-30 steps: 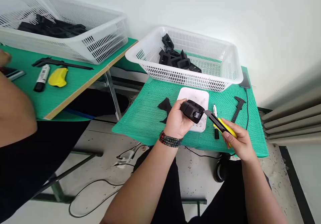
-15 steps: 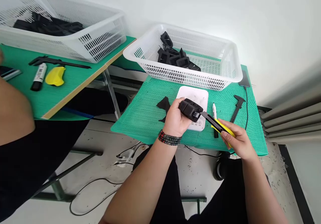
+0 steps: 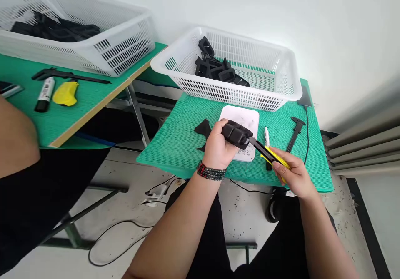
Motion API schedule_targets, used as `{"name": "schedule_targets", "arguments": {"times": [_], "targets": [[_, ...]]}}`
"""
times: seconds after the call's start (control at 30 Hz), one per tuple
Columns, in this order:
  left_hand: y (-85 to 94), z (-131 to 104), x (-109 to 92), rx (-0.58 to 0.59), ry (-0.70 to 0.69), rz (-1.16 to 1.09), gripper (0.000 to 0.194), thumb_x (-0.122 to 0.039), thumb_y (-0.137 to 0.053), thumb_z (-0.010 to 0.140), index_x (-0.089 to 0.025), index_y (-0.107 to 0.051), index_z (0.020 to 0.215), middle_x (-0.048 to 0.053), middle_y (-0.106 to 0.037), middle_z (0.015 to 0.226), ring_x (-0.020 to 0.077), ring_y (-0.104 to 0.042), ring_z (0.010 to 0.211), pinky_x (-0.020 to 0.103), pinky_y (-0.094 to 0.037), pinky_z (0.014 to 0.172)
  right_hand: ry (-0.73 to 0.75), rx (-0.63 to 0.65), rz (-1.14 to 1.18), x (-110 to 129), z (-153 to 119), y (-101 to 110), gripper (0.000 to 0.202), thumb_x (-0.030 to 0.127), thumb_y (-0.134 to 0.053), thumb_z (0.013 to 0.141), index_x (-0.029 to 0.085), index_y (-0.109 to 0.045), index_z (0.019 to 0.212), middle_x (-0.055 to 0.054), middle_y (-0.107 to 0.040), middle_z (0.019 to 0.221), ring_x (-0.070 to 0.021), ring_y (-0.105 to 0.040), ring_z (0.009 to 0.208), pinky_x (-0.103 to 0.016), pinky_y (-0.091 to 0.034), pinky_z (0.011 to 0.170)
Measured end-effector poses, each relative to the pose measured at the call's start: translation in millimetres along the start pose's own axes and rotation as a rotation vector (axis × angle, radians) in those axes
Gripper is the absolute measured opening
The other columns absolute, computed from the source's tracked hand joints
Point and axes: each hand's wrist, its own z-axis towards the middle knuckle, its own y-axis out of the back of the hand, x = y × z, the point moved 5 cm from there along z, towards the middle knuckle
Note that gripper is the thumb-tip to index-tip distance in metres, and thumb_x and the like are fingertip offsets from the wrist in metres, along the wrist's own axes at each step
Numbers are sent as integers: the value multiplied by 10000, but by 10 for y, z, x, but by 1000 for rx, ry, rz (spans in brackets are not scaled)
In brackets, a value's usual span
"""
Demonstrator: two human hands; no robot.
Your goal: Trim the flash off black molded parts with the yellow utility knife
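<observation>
Black plastic is what the work turns on. At the far left a white basket (image 3: pixel 93 41) on the neighbouring green table (image 3: pixel 78 104) holds a dark heap of parts, too jumbled to count; near it lie a black caliper (image 3: pixel 70 75), a marker (image 3: pixel 43 94) and a yellow cutter (image 3: pixel 65 93), with another person's arm (image 3: pixel 15 141) at the left edge.

Further right, the second basket (image 3: pixel 281 68) on the person's own green mat (image 3: pixel 181 141) holds only a small cluster of black frame-like parts (image 3: pixel 215 66) in its left half — the rest of its floor shows bare. A black scrap (image 3: pixel 203 128) lies on the mat.

The left hand (image 3: pixel 218 145) is closed around a black part (image 3: pixel 236 134), held just above a white scale (image 3: pixel 246 118). The right hand (image 3: pixel 295 175) grips a yellow utility knife (image 3: pixel 275 157), whose blade tip touches the part's right edge. Judging by this, trimming of this piece is under way, not finished, and the cluster in the basket may still await it — or be done; the pictures cannot settle which.

Right of the knife lie a white marker (image 3: pixel 266 135) and a second caliper (image 3: pixel 295 131).
</observation>
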Motion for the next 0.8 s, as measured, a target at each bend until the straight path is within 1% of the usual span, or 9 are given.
{"name": "schedule_targets", "arguments": {"times": [0.07, 0.13, 0.27, 0.37, 0.43, 0.5, 0.63, 0.73, 0.8], "targets": [[-18, -7, -19, -16, -15, -10, 123, -159, -628, 805, -195, -534, 734, -29, -636, 713, 137, -656, 659, 291, -570, 736, -5, 45, -38, 10, 2, -36, 491, 509, -673, 939, 261, -708, 1361, -17, -662, 741, -102, -457, 457, -246, -404, 411], [-35, -12, -33, -29, -16, -20, 136, -148, -600, 825, -191, -531, 716, -29, -633, 694, 126, -644, 633, 277, -567, 723, 11, 62, -69, 36, 7, -62, 468, 505, -674, 939, 265, -728, 1337, -46, -709, 811, -138, -548, 536, -266, -472, 467], [-50, -21, -34, -50, 3, -34, 153, -146, -600, 834, -190, -536, 703, -34, -618, 648, 119, -628, 594, 254, -558, 691, 75, 37, -90, 91, 18, -94, 448, 483, -647, 964, 268, -719, 1350, -68, -744, 843, -261, -713, 865, -369, -609, 727], [-59, -28, -26, -42, 19, -19, 153, -155, -608, 838, -190, -550, 701, -22, -633, 644, 138, -644, 596, 266, -558, 667, 108, 71, -130, 103, 19, -145, 401, 435, -642, 975, 272, -731, 1331, -89, -777, 1029, -303, -705, 1102, -441, -588, 943], [-60, -30, -27, -40, 31, -25, 169, -152, -592, 858, -183, -560, 695, -12, -642, 645, 142, -652, 603, 267, -560, 663, 113, 76, -147, 98, 20, -153, 400, 423, -631, 983, 268, -726, 1339, -94, -774, 1099, -309, -694, 1150, -452, -572, 987], [-57, -32, -40, -47, 36, -46, 189, -143, -571, 890, -173, -577, 704, -3, -661, 669, 137, -663, 625, 267, -572, 694, 102, 46, -152, 87, 24, -116, 423, 440, -622, 985, 263, -712, 1359, -95, -776, 1062, -302, -713, 1080, -432, -600, 917], [-49, -41, -90, -65, 13, -73, 194, -166, -552, 971, -162, -640, 798, 23, -732, 810, 144, -723, 771, 287, -601, 820, 87, -24, -167, 54, 32, 16, 451, 473, -648, 966, 266, -708, 1361, -75, -751, 904, -244, -708, 795, -351, -604, 663], [-38, -55, -131, -66, -55, -79, 146, -197, -587, 990, -184, -672, 872, 21, -759, 907, 154, -746, 888, 318, -603, 916, 105, -80, -142, 27, 22, 77, 456, 473, -657, 963, 272, -694, 1370, -36, -690, 778, -160, -586, 556, -288, -515, 486], [-35, -64, -140, -46, -93, -75, 97, -210, -609, 990, -205, -689, 934, 17, -768, 961, 164, -749, 974, 347, -592, 981, 117, -112, -96, 10, 7, 74, 449, 457, -665, 962, 274, -685, 1372, -2, -632, 715, -114, -488, 466, -256, -446, 418]]}}
